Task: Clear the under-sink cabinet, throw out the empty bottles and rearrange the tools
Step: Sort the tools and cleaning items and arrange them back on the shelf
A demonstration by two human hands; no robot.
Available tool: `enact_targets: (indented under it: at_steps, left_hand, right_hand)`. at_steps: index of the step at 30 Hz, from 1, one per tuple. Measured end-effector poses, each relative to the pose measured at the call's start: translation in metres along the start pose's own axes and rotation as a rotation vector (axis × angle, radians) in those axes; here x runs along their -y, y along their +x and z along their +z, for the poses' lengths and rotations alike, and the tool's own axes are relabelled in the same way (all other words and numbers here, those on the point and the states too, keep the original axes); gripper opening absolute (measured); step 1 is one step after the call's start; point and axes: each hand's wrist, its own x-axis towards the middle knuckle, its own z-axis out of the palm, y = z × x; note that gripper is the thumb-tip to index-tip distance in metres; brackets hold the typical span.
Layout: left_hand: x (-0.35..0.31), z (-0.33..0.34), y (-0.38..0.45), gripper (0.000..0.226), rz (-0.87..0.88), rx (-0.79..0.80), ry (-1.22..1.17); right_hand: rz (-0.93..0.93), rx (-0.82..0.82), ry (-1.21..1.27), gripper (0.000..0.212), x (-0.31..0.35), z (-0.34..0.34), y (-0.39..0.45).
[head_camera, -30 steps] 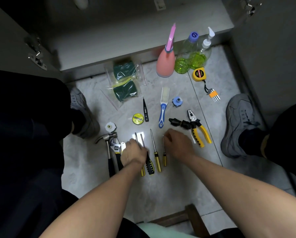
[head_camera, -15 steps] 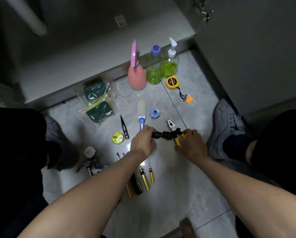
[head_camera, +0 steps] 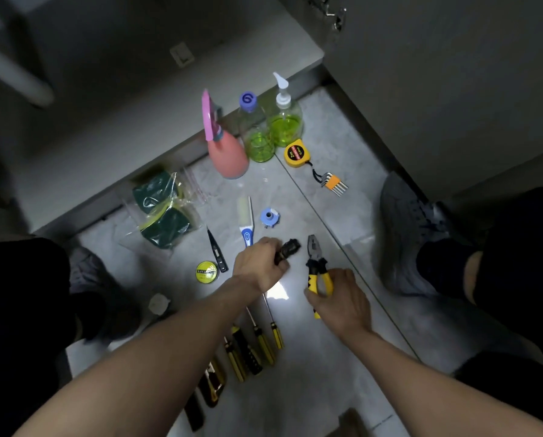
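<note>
The left hand (head_camera: 259,264) is clenched around a dark tool (head_camera: 287,250) above the middle of the floor (head_camera: 311,383). Beside it, the right hand (head_camera: 339,299) grasps the yellow-handled pliers (head_camera: 316,269), their jaws pointing towards the cabinet

Three bottles (head_camera: 255,130), four screwdrivers (head_camera: 257,345), one pliers (head_camera: 317,266), two sponges (head_camera: 163,209), one tape measure (head_camera: 297,152)

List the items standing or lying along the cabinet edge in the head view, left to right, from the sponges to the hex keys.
Bagged sponges → pink spray bottle → blue-capped bottle → pump bottle → yellow tape measure → hex key set.
</note>
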Motion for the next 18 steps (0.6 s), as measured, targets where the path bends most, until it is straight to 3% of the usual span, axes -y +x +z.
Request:
enact_targets:
  at_steps: [6, 14, 18]
  left_hand:
    - [0.035, -0.008, -0.051, 0.019, -0.200, -0.040, -0.118]
    - [0.091, -0.013, -0.102, 0.028, -0.489, -0.125, -0.197]
    - [0.106, -0.010, -0.121, 0.032, -0.544, -0.106, -0.211]
  right_hand:
    - [-0.203, 0.150, -0.205, 0.055, 0.012, 0.032, -0.029]
    - [-0.226, 0.163, -0.217, 0.058, 0.020, 0.044, -0.034]
    - [-0.253, 0.157, -0.345, 0.053, 0.017, 0.037, -0.031]
